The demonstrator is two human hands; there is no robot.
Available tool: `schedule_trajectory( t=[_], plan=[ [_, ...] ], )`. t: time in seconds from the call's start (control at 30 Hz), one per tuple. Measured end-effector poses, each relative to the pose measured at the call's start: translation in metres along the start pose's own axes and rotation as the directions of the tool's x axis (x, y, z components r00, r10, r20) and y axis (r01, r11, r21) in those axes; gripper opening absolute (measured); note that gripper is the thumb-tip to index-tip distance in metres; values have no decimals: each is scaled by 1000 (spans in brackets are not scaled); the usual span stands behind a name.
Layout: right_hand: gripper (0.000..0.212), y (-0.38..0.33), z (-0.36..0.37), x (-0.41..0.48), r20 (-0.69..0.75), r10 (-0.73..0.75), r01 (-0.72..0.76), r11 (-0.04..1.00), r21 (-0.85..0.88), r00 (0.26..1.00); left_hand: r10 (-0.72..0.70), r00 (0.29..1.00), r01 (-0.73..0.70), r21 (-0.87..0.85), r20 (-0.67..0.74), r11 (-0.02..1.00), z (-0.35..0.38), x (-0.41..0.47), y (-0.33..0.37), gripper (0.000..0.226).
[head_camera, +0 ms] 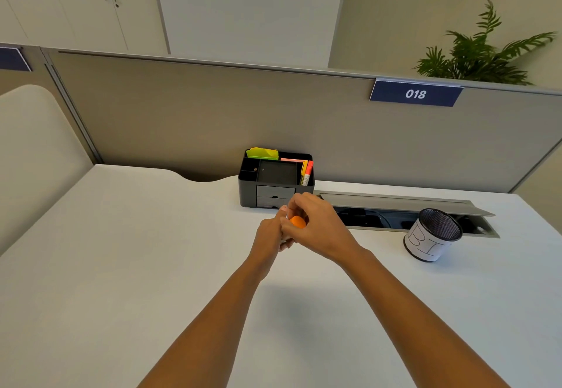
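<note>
Both hands meet above the middle of the white desk (121, 266). My left hand (270, 240) is curled round a slim white pen-like body, mostly hidden inside the fist. My right hand (320, 226) comes over from the right, and its fingers pinch the orange cap end (298, 222) of that marker, just above the left fist. Only the rounded orange end and a sliver of white show between the fingers. I cannot tell whether the cap is on or off.
A black desk organizer (248, 186) stands at the back against the partition, holding green sticky notes (262, 153) and orange and yellow highlighters (307, 171). To the right lie an open cable tray (395, 205) and a mesh pen cup (431, 235) wrapped in labelled paper.
</note>
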State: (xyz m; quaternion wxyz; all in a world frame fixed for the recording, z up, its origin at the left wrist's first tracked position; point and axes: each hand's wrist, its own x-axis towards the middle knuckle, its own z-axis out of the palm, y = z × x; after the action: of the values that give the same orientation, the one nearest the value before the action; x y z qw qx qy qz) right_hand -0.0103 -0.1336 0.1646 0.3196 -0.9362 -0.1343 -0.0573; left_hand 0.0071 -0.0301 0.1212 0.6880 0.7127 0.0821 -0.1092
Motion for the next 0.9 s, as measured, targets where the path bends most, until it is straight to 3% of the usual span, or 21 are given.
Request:
schedule_trajectory(
  t=[0.17, 0.6, 0.77, 0.9],
  plan=[
    [12, 0, 7, 2, -61, 62, -63, 998, -13, 996, 40, 999, -40, 10, -6, 999, 2, -1, -5, 39],
    [24, -10, 30, 2, -252, 295, -278, 955, 99, 922, 3, 988, -2, 3, -155, 1000, 15, -9, -12, 41],
    [23, -13, 33, 3, -261, 349, -316, 935, 159, 900, -13, 987, 10, -24, -158, 1000, 18, -6, -16, 28],
    [23, -15, 36, 4, -243, 387, -345, 917, 199, 889, -37, 984, 19, -104, -173, 994, 19, -7, -19, 36]
  ],
)
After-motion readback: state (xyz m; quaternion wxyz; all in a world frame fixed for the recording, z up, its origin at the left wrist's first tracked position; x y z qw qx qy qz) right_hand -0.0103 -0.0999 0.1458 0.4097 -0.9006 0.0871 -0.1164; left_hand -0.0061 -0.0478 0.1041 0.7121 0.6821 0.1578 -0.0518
